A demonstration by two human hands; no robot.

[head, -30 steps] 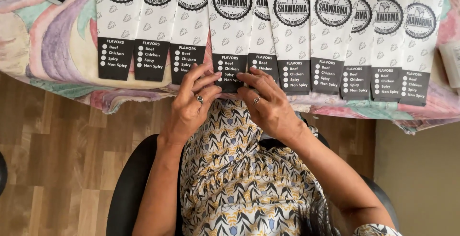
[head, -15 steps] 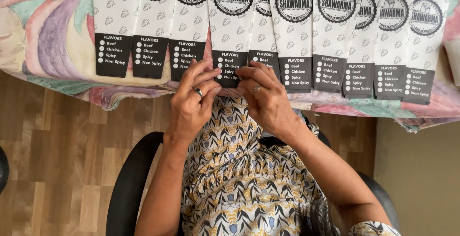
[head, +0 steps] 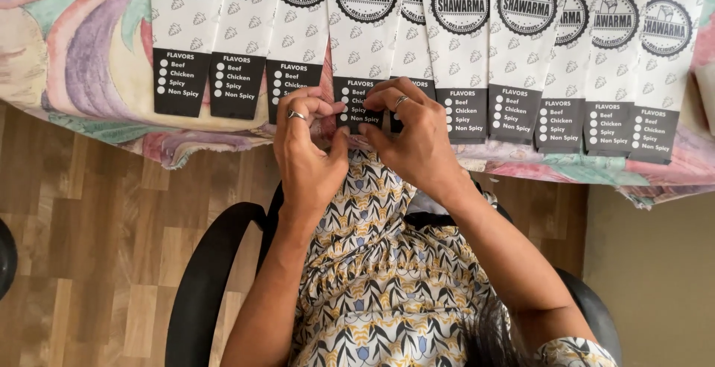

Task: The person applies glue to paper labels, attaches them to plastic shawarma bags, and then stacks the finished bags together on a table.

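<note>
At the table edge, your left hand [head: 309, 143] and right hand [head: 413, 132] pinch one paper sleeve [head: 363, 46], long axis running away from you, black end nearest; ten sleeves visible in the row.

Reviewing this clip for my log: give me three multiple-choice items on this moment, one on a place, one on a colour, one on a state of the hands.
1. Where do the paper sleeves lie?
A. In a row on the cloth-covered table
B. Stacked on the floor
C. On the person's lap

2. What colour is the bottom band of each sleeve?
A. Red
B. Black
C. Green

3. What are the hands doing?
A. Resting on the chair arms
B. Both pinching the lower end of one middle sleeve
C. Hanging free of everything

Answers: 1 A, the sleeves overlap side by side on the patterned cloth. 2 B, each white sleeve ends in a black band. 3 B, the left hand and right hand meet at the held sleeve.
</note>
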